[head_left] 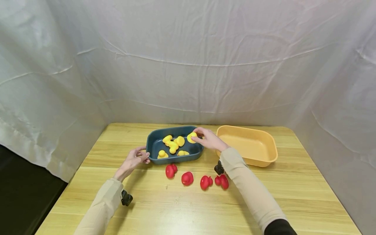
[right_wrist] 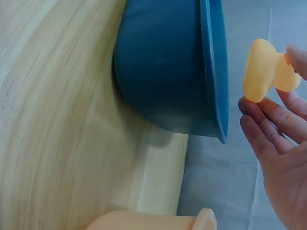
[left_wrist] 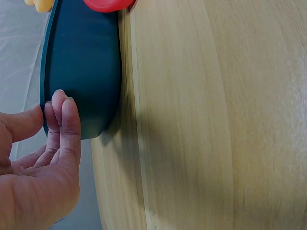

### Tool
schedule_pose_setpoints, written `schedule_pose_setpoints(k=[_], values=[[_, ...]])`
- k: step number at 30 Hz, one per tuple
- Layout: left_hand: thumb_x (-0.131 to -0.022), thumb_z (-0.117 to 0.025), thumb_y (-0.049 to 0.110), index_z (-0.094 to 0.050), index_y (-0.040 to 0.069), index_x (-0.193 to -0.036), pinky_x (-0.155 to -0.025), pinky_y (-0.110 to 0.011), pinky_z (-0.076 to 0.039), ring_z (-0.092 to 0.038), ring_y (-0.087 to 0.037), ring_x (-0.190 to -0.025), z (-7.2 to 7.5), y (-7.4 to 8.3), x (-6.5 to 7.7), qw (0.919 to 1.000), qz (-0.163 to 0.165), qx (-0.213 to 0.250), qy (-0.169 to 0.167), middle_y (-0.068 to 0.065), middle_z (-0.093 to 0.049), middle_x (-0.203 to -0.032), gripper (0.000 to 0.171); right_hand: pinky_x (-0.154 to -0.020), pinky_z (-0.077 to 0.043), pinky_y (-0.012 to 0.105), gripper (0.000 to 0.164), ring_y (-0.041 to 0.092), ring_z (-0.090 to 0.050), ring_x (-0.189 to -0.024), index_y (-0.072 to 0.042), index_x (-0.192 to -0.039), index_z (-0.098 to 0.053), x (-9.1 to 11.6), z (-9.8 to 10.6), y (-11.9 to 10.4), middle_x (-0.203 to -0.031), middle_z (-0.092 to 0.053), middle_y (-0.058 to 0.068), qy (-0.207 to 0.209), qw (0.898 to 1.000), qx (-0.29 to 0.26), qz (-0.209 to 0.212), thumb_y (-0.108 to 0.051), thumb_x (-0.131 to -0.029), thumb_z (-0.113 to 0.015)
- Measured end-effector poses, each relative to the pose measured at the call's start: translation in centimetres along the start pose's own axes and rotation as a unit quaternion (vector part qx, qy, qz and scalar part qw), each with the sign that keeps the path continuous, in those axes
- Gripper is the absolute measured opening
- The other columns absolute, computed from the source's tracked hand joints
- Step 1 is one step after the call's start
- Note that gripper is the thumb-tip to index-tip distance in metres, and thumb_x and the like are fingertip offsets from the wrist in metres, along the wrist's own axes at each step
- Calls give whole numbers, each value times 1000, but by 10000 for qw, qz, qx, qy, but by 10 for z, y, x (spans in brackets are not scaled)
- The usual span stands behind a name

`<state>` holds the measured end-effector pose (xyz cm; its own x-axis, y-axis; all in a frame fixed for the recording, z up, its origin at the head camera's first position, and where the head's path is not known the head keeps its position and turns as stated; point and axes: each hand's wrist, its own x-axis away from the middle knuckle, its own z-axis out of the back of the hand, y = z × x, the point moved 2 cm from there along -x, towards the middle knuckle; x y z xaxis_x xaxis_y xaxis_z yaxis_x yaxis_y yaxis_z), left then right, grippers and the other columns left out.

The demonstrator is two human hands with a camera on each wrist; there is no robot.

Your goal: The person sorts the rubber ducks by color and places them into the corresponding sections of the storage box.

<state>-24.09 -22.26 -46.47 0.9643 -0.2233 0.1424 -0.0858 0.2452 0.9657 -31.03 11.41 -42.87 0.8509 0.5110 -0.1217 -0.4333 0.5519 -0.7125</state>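
Note:
A dark blue rectangular bin [head_left: 173, 159] stands left of centre with several yellow rubber ducks [head_left: 173, 145] lying inside it. My left hand [head_left: 136, 157] pinches the bin's rim at its left end; in the left wrist view the hand [left_wrist: 50, 153] has its thumb at the rim and its fingers against the outer wall. Over the right end of the bin, my right hand [head_left: 210, 138] holds a yellow rubber duck [head_left: 192, 137] between thumb and fingers. The right wrist view has this duck [right_wrist: 261, 72] above rim level.
A yellow-orange bin [head_left: 249, 160] with a bare floor stands to the right, its corner [right_wrist: 144, 220] showing in the right wrist view. Several red rubber ducks [head_left: 187, 178] lie in a loose row in front of the blue bin. White curtains [head_left: 188, 81] enclose the wooden table [head_left: 164, 209].

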Motion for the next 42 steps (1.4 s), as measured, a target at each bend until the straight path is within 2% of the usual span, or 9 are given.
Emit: schedule_pose_setpoints(k=[10, 18, 21, 33, 37, 42], values=[[-102, -54, 5, -28, -18, -148, -79, -27, -61, -66, -5, -73, 0, 0, 1, 10000, 23, 8, 21, -3, -66, -88, 57, -99, -54, 45, 34, 28, -64, -106, 3, -123, -61, -3, -3, 2, -114, -68, 17, -14, 10000, 10, 53, -23, -101, -62], [-102, -54, 5, -27, -18, -149, -79, -27, -61, -66, -6, -74, 0, 1, 2, 10000, 61, -2, 35, -5, -67, -90, 59, -114, -44, 50, 46, 37, -55, -129, 4, -136, -54, -1, -2, 2, -138, -59, 24, 17, 9997, -77, -220, -24, -101, -62], [-102, -54, 5, -27, -18, -149, -79, -27, -61, -67, -6, -75, 0, 2, 2, 10000, 48, -17, 38, -7, -67, -91, 59, -114, -43, 51, 46, 38, -55, -129, 4, -136, -55, 1, 0, 1, -138, -59, 25, 62, 9998, -85, -188, -23, -100, -63], [-103, -55, 7, -27, -18, -149, -79, -26, -60, -67, -7, -75, -1, 2, 1, 10000, 39, -66, 39, -7, -67, -92, 59, -115, -41, 54, 44, 40, -54, -130, 7, -135, -55, 24, 13, 5, -136, -60, 26, 129, 9998, -158, -61, -21, -102, -60], [-103, -55, 7, -27, -17, -149, -80, -27, -61, -67, -7, -75, -2, 3, 1, 10000, 40, -59, 22, -7, -68, -92, 60, -115, -41, 55, 43, 42, -54, -129, 10, -135, -55, 34, 18, 11, -136, -60, 28, 262, 9994, -219, 43, -18, -102, -59], [-103, -55, 7, -26, -17, -150, -80, -27, -61, -67, -7, -75, -2, 3, 2, 10000, 40, -53, 18, -7, -67, -92, 60, -115, -41, 55, 41, 42, -55, -130, 9, -135, -56, 49, 25, 18, -136, -60, 27, 440, 9986, -286, -54, -14, -101, -59]])
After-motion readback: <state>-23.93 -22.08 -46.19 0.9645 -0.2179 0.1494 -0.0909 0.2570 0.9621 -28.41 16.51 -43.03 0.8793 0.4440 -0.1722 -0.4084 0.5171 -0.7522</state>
